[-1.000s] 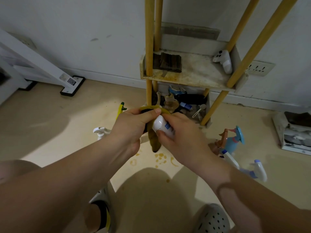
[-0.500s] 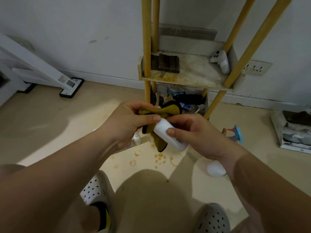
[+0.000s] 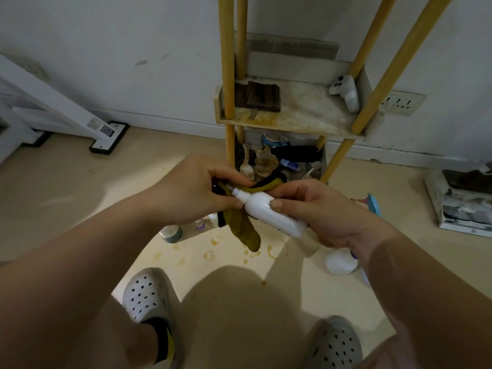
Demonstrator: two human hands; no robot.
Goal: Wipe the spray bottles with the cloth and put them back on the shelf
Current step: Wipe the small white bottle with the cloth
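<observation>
I am gripping the white bottle [image 3: 274,213] slantwise in my right hand [image 3: 319,209], neck pointing toward my left hand [image 3: 191,190] pinching the cloth [image 3: 245,231].

the spray bottle [image 3: 271,213] is plain white, the cloth [image 3: 243,229] mustard yellow edged in black, the shelf [image 3: 300,115] stained cream with yellow posts, clogs [image 3: 149,294] white with holes.

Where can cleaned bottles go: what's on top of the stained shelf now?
A dark folded cloth at left, a white controller at right; the front post hides the cloth's left edge.
</observation>
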